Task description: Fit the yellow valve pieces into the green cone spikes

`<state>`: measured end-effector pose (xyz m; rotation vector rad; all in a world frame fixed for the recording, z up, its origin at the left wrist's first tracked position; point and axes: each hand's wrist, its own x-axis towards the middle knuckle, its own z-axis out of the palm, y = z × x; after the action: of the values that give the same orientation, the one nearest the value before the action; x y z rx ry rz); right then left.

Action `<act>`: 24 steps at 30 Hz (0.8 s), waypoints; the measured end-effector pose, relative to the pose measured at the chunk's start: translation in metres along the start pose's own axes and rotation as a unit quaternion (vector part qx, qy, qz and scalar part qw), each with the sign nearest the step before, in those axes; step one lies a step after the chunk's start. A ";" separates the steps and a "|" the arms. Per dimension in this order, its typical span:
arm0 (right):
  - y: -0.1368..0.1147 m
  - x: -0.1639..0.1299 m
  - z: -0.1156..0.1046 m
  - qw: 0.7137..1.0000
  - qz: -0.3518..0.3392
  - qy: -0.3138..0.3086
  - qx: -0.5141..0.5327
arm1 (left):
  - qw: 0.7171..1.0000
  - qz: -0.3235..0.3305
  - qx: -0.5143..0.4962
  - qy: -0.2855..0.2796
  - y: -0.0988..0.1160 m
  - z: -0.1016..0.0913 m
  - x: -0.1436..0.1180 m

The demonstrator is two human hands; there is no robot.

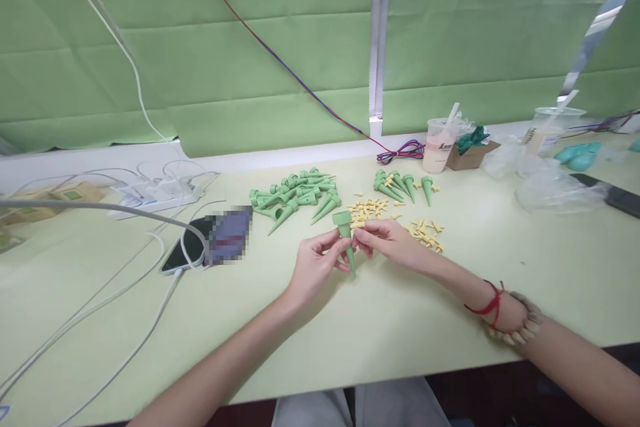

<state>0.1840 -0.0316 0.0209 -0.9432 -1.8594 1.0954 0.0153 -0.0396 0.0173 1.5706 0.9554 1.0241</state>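
Observation:
Pinched in the fingers of my left hand [316, 265] is a green plastic watering spike [343, 220], wide cap up and point down, just above the table. My right hand [393, 243] is closed at the spike's side, its fingers on a small yellow plug [358, 225] by the spike's upper part. Whether the plug sits in the spike I cannot tell. Behind my hands lies a scatter of yellow plugs [373, 208], with more yellow plugs [430, 235] beyond my right wrist. A heap of green spikes [293, 195] is at the back left; a smaller group of green spikes [395, 183] lies further right, some with yellow plugs.
Left of the heap are a phone [187, 247] on a charging cable, a blurred purple item [229, 235] and a power strip [155, 197]. At the back right stand a drink cup [437, 150], a cardboard box [470, 157], plastic bags [547, 187] and another cup [545, 130].

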 end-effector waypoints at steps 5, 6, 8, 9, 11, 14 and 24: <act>0.003 0.000 0.002 0.999 -0.004 -0.002 -0.033 | 1.000 -0.021 0.000 -0.010 -0.004 -0.001 0.000; 0.005 0.000 0.003 0.999 -0.011 0.001 -0.046 | 1.000 -0.023 0.001 -0.007 -0.005 -0.001 0.000; 0.008 0.001 0.004 0.995 -0.038 0.013 -0.089 | 1.000 -0.028 0.000 -0.006 -0.007 -0.001 0.000; 0.010 0.002 0.004 0.991 -0.055 0.022 -0.117 | 0.999 -0.032 -0.002 -0.007 -0.007 -0.001 0.000; 0.012 0.002 0.004 0.982 -0.084 0.039 -0.162 | 0.999 -0.037 -0.008 -0.009 -0.007 0.000 0.000; 0.011 0.002 0.004 0.979 -0.100 0.033 -0.176 | 0.999 -0.042 -0.017 0.003 -0.004 0.001 0.000; 0.019 0.011 -0.040 0.904 -0.083 0.385 -0.165 | 0.995 -0.060 -0.021 0.077 -0.001 0.001 0.003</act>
<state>0.2182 -0.0014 0.0203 -1.1637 -1.4219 0.2174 0.0171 -0.0364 0.0169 1.3977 1.1132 1.0859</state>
